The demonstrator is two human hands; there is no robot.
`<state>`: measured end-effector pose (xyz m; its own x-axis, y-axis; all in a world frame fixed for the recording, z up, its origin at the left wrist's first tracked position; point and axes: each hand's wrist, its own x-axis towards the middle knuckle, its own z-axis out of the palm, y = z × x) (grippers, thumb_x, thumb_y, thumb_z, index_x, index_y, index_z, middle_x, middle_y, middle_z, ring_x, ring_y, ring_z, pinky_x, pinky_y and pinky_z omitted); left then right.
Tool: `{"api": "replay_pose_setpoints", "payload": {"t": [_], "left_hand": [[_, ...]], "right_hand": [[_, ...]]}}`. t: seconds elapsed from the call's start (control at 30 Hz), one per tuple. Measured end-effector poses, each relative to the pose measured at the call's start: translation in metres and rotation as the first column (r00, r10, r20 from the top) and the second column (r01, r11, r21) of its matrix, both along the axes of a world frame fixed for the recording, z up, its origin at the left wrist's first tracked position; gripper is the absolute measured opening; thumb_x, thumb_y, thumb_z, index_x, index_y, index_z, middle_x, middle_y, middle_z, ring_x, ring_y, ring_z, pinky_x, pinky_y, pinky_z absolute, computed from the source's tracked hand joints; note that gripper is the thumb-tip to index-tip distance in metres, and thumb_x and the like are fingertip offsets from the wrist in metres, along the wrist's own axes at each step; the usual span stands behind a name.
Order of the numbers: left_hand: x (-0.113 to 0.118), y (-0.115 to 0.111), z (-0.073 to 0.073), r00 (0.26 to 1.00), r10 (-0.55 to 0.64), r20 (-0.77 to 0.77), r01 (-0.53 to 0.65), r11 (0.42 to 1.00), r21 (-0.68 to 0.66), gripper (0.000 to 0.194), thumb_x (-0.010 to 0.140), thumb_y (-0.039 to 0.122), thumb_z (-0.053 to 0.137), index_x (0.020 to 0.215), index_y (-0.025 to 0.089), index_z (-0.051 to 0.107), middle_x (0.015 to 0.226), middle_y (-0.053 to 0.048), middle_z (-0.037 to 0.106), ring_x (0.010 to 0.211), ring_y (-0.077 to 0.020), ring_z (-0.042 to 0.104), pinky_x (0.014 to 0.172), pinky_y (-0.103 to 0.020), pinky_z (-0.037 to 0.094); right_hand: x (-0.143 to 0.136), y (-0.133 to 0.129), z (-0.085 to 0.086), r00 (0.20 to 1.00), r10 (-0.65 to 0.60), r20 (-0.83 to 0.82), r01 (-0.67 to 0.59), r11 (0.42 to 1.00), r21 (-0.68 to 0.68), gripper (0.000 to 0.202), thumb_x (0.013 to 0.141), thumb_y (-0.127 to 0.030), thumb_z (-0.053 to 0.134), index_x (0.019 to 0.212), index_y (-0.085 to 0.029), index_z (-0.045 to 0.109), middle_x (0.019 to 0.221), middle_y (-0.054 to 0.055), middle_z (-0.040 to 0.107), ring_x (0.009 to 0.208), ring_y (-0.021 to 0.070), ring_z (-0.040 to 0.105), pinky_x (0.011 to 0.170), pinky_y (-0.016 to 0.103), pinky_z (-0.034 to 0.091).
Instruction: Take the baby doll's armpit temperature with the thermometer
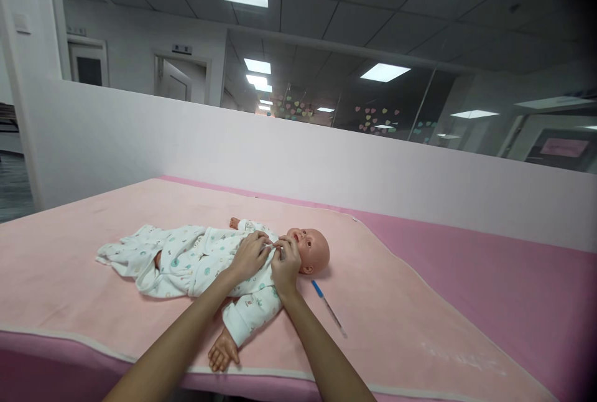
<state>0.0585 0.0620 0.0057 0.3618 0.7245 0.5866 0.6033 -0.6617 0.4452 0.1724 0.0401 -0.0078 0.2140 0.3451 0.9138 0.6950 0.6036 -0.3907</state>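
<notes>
A baby doll [314, 249] lies on its back, head to the right, dressed in a white patterned romper [191, 259]. Both of my hands meet at the romper's neckline, just below the doll's chin. The fingers of my left hand [252, 254] are closed at the front of the collar. Beside it, my right hand [286, 260] pinches the cloth near the neck, its thumb and fingertips pressed together. The exact bit of cloth between the fingertips is small and partly hidden. One doll hand [224, 350] sticks out of the near sleeve.
A slim clear stick with a blue cap [318, 289] lies right of the doll. Under everything is a pale pink mat [420, 333] over a darker pink padded surface [504, 265]. A low white wall [280, 153] with glass above runs along the back.
</notes>
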Motion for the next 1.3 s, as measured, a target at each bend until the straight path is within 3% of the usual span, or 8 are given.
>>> {"api": "replay_pose_setpoints", "payload": {"t": [0.13,0.37,0.7,1.3], "left_hand": [[-0.0005,-0.0017,0.0014,1.0,-0.01,0.016,0.01,1.0,-0.012,0.022,0.086,0.029,0.039,0.098,0.022,0.058,0.107,-0.004,0.053,0.101,-0.0187,0.048,0.088,-0.036,0.038],[0.0005,0.0,0.0011,1.0,0.008,-0.013,-0.008,1.0,-0.029,0.024,0.085,0.028,0.04,0.098,0.02,0.058,0.108,-0.005,0.053,0.101,-0.0195,0.049,0.09,-0.037,0.037],[0.0012,0.0031,-0.0005,0.999,0.012,-0.036,-0.013,1.0,-0.017,0.021,0.085,0.023,0.039,0.093,0.02,0.058,0.102,-0.004,0.056,0.096,-0.0184,0.05,0.086,-0.035,0.038],[0.0045,0.0039,-0.0012,0.981,0.09,-0.171,-0.075,0.993,0.088,0.023,0.089,0.021,0.031,0.089,0.017,0.053,0.091,-0.007,0.054,0.086,-0.0203,0.049,0.077,-0.035,0.037]], "right_hand": [[-0.0003,-0.0011,0.0023,1.0,0.01,0.002,-0.01,1.0,0.025,0.024,0.073,-0.002,0.038,0.069,-0.019,0.054,0.082,0.004,0.057,0.08,0.0147,0.054,0.075,0.028,0.045],[0.0014,0.0035,0.0003,0.999,0.033,-0.002,-0.033,0.998,-0.06,0.021,0.074,-0.004,0.037,0.073,-0.019,0.053,0.076,0.003,0.055,0.074,0.0149,0.053,0.067,0.026,0.045],[0.0012,0.0048,-0.0012,1.0,0.013,-0.015,-0.014,0.996,-0.084,0.018,0.074,-0.007,0.039,0.075,-0.02,0.053,0.076,0.002,0.056,0.074,0.0156,0.053,0.068,0.027,0.044],[0.0019,0.0062,-0.0011,0.994,0.092,-0.055,-0.097,0.991,-0.09,0.02,0.07,-0.006,0.04,0.073,-0.019,0.055,0.076,0.003,0.057,0.073,0.0157,0.054,0.068,0.029,0.047]]}}
